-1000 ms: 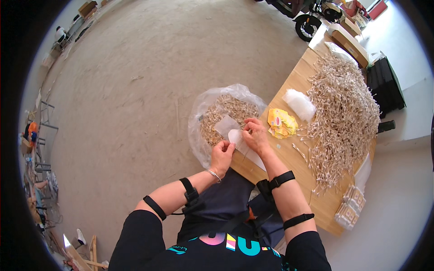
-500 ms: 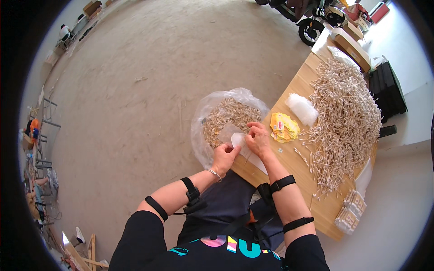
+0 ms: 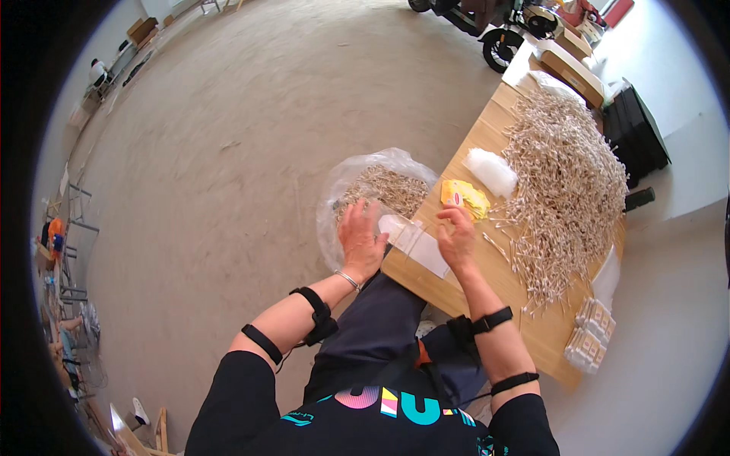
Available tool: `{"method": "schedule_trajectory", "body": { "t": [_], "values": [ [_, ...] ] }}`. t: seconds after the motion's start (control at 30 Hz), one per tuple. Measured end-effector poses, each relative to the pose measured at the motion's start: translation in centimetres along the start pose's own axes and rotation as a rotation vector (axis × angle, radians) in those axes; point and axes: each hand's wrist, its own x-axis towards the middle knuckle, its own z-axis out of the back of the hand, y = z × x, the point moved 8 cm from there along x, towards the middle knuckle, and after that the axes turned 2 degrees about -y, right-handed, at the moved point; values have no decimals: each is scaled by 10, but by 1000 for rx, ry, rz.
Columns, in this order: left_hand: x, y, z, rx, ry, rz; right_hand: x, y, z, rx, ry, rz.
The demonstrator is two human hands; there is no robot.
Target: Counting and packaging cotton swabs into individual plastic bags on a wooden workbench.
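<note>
My left hand is open, fingers spread, over the near right side of a clear plastic sack of cotton swabs. Beside its thumb, a thin clear and white sheet, perhaps a small plastic bag, reaches out past the table corner. A flat white sheet lies on the tabletop between my hands. My right hand hovers at the near edge of a stack of yellow printed cards. Its fingers are loosely bent and apart, and I see nothing held in them.
A large heap of cotton swabs covers much of the wooden table. Clear plastic bags lie beyond the cards. Packed swab packets sit at the near right edge. A black crate stands behind, and a motorbike far off.
My left hand has let go of the thin white and clear piece and spread its fingers. My right hand has come away from it, rightward toward the yellow cards. The view has shifted slightly.
</note>
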Motion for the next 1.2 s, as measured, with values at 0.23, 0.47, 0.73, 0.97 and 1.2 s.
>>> {"method": "schedule_trajectory", "body": {
  "t": [0.23, 0.47, 0.73, 0.97, 1.2],
  "values": [
    [-3, -23, -67, 368, 544, -462, -125, -52, 157, -758, -249, -483],
    [-7, -52, -69, 404, 528, -617, -210, -92, 205, -676, -249, -765],
    [-65, -120, -102, 46, 670, -704, -146, -91, 155, -522, -302, -430],
    [-70, -133, -106, -4, 580, -681, -87, -64, 92, -361, -78, -244],
    [-70, -140, -107, 31, 570, -689, -73, -74, 105, -815, -163, -295]
  ]
}}
